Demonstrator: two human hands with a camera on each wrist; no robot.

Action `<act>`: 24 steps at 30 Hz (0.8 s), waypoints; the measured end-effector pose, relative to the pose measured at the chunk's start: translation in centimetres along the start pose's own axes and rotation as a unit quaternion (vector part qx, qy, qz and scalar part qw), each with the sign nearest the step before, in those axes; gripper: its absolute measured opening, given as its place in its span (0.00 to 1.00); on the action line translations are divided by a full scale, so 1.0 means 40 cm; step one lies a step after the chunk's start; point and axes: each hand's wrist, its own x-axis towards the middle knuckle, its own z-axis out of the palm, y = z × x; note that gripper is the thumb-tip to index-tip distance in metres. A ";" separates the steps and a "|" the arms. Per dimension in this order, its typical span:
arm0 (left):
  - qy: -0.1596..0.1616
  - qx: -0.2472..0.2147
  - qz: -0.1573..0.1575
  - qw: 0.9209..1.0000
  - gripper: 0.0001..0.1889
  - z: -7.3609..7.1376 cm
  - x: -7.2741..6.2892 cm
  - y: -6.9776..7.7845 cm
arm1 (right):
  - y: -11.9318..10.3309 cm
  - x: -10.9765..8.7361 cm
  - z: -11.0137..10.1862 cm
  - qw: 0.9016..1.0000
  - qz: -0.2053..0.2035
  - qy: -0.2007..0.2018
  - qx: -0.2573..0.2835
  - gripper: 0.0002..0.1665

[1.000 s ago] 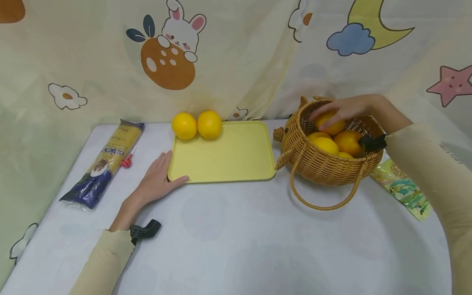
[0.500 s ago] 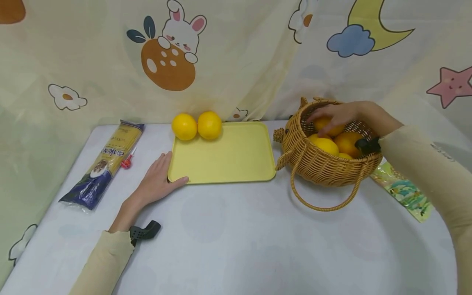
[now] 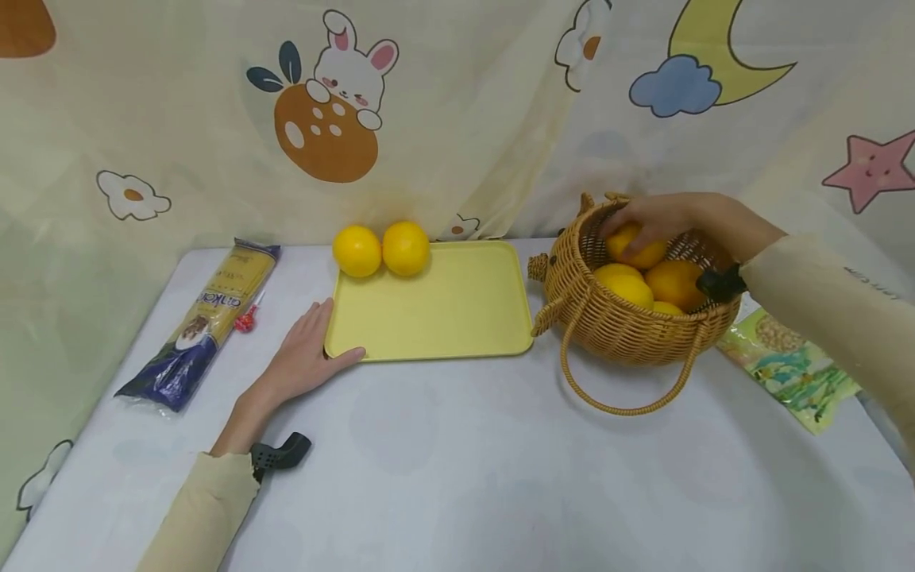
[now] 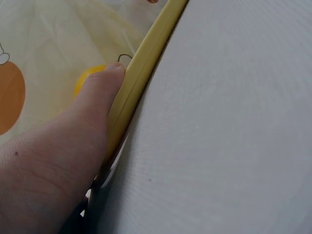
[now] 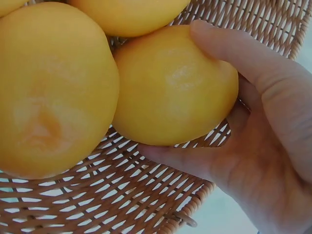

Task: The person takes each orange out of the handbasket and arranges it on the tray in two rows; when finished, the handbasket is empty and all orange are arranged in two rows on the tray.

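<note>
In the head view my right hand (image 3: pixel 661 220) reaches into a wicker basket (image 3: pixel 608 327) with a pig's snout. It grips an orange (image 5: pixel 175 87); the right wrist view has the thumb on one side and fingers round the other. A bigger-looking orange (image 5: pixel 51 97) lies beside it, among several in the basket. My left hand (image 3: pixel 303 353) rests at the near left corner of a yellow tray (image 3: pixel 436 314), fingers straight along its side. Its thumb (image 4: pixel 100 90) lies along the tray's near rim. Two oranges (image 3: pixel 357 251) (image 3: pixel 406 249) sit together at the tray's far left corner.
A blue and gold food packet (image 3: pixel 203 322) lies at the left, with a red-wrapped lollipop (image 3: pixel 245 319) next to it. A green packet (image 3: pixel 789 361) lies right of the basket, partly under the right sleeve. The basket's handle (image 3: pixel 629 411) hangs toward the front. A patterned cloth (image 3: pixel 465 119) hangs behind.
Inside the basket, my right hand's fingers have closed round the rear orange, after hovering over it with a shift forward. The left hand stays at the tray corner.
</note>
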 end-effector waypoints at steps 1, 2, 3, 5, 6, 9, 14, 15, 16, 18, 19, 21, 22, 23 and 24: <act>0.001 0.000 0.000 1.000 0.60 0.001 0.000 0.000 | 0.000 0.001 0.001 1.000 0.003 -0.003 -0.001 0.31; 0.002 -0.001 0.001 1.000 0.60 0.001 0.000 0.000 | 0.000 0.002 0.002 1.000 0.009 -0.008 -0.001 0.32; 0.003 -0.001 0.003 1.000 0.60 0.001 0.000 0.000 | -0.001 0.003 0.003 1.000 0.020 -0.015 0.001 0.33; 0.003 -0.002 0.006 1.000 0.59 0.000 -0.001 0.001 | -0.002 0.005 0.005 0.999 0.035 -0.026 0.000 0.35; 0.003 -0.002 0.007 1.000 0.59 -0.001 -0.001 0.002 | -0.002 0.006 0.007 0.999 0.040 -0.031 -0.001 0.36; 0.000 0.001 0.004 1.000 0.59 -0.005 -0.005 0.002 | -0.002 0.011 0.011 0.999 0.033 -0.031 -0.010 0.36; 0.001 0.003 0.000 1.000 0.59 -0.009 -0.010 -0.003 | -0.005 0.016 0.012 1.000 -0.005 0.002 -0.019 0.33; 0.003 0.002 0.001 1.000 0.59 -0.009 -0.010 -0.004 | -0.006 0.015 0.012 1.000 -0.008 0.006 -0.019 0.33; 0.005 0.003 0.003 1.000 0.59 -0.008 -0.010 -0.005 | -0.008 0.014 0.013 1.000 -0.010 0.007 -0.019 0.33; 0.008 0.002 0.007 1.000 0.59 -0.006 -0.009 -0.005 | -0.014 0.011 0.012 1.000 -0.009 0.007 -0.024 0.33; 0.010 0.001 0.009 1.000 0.59 -0.004 -0.008 -0.005 | -0.016 0.011 0.012 1.000 -0.009 0.005 -0.028 0.34; 0.010 0.004 0.009 1.000 0.59 -0.001 -0.006 -0.004 | -0.026 0.012 0.011 0.999 -0.015 0.000 -0.042 0.33; 0.009 0.005 0.008 1.000 0.59 0.000 -0.005 -0.003 | -0.030 0.014 0.010 0.998 -0.024 -0.003 -0.056 0.33; 0.009 0.004 0.006 1.000 0.59 0.000 -0.004 -0.001 | -0.036 0.018 0.008 0.997 -0.034 -0.004 -0.071 0.32; 0.008 0.004 0.005 1.000 0.58 -0.001 -0.004 0.000 | -0.043 0.022 0.006 0.995 -0.047 -0.005 -0.089 0.32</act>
